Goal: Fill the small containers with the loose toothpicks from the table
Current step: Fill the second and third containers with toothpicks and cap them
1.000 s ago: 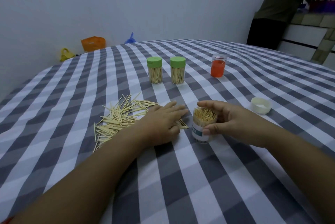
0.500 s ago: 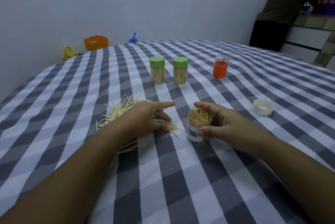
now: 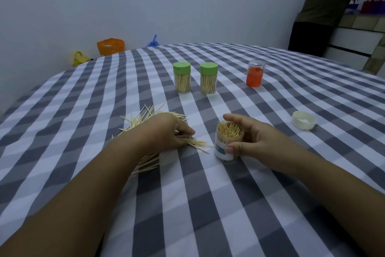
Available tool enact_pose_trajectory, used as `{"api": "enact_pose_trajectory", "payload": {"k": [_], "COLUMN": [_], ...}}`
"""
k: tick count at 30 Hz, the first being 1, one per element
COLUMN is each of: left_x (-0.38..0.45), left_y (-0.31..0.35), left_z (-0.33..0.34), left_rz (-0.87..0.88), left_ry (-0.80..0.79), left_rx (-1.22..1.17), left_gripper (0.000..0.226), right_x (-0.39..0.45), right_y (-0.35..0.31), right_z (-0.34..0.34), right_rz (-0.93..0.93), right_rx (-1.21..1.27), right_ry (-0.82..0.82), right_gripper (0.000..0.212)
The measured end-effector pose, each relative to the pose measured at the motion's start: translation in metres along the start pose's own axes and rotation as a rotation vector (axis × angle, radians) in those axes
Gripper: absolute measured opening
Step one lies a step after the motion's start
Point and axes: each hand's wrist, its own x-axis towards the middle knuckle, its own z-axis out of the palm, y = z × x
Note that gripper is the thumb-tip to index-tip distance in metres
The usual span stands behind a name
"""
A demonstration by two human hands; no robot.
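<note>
Left hand: lies over the near edge of the toothpick pile, fingers curled, pinching a small bunch of toothpicks whose tips stick out toward the open container.
Right hand: wrapped round the open container, thumb on its near side, fingers behind the rim.
Open container: clear, upright on the tablecloth, white and blue label, packed with toothpicks up to the rim, no lid.
Loose toothpicks: scattered heap on the cloth, left of the open container, partly hidden under the left hand and wrist.
White lid: lies hollow side up, well to the right of the right hand.
Green-lidded containers: two, closed, full, side by side further back.
Orange container: upright, right of the green pair; contents cannot be made out.
Tablecloth: grey and white check.
Background: a person stands at the far right, back turned.
</note>
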Motion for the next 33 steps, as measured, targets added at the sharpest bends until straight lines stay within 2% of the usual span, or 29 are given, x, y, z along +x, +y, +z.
{"api": "enact_pose_trajectory", "payload": {"k": [6, 14, 17, 23, 25, 27, 30, 33], "left_x": [-0.001, 0.010, 0.011, 0.013, 0.011, 0.006, -0.001, -0.004], "left_y": [0.003, 0.013, 0.020, 0.017, 0.018, 0.019, 0.020, 0.023], "left_z": [0.001, 0.003, 0.004, 0.009, 0.008, 0.004, -0.003, -0.007], "left_rz": [0.009, 0.068, 0.086, 0.032, 0.002, -0.057, -0.112, -0.188], "left_ry": [-0.019, -0.123, -0.099, -0.073, -0.009, 0.102, 0.342, 0.351], "left_rx": [0.021, 0.455, 0.539, 0.524, 0.377, 0.084, -0.492, -1.121], "left_gripper": [0.037, 0.035, 0.033, 0.034, 0.031, 0.028, 0.019, 0.018], "right_x": [0.000, -0.001, -0.001, -0.001, 0.000, 0.000, 0.000, 0.001], "right_y": [0.002, 0.002, 0.001, 0.002, 0.002, 0.002, 0.003, 0.004], "right_z": [-0.001, -0.001, -0.001, 0.000, -0.001, 0.000, 0.001, 0.006], "right_rz": [-0.005, 0.004, 0.011, 0.017, 0.018, 0.020, 0.017, 0.011], "right_rx": [-0.001, -0.028, -0.045, -0.047, -0.042, -0.050, -0.064, -0.089], "right_ry": [-0.004, 0.005, 0.004, 0.008, 0.006, 0.006, 0.015, 0.028], "right_gripper": [0.066, 0.069, 0.070, 0.071, 0.071, 0.071, 0.070, 0.070]}}
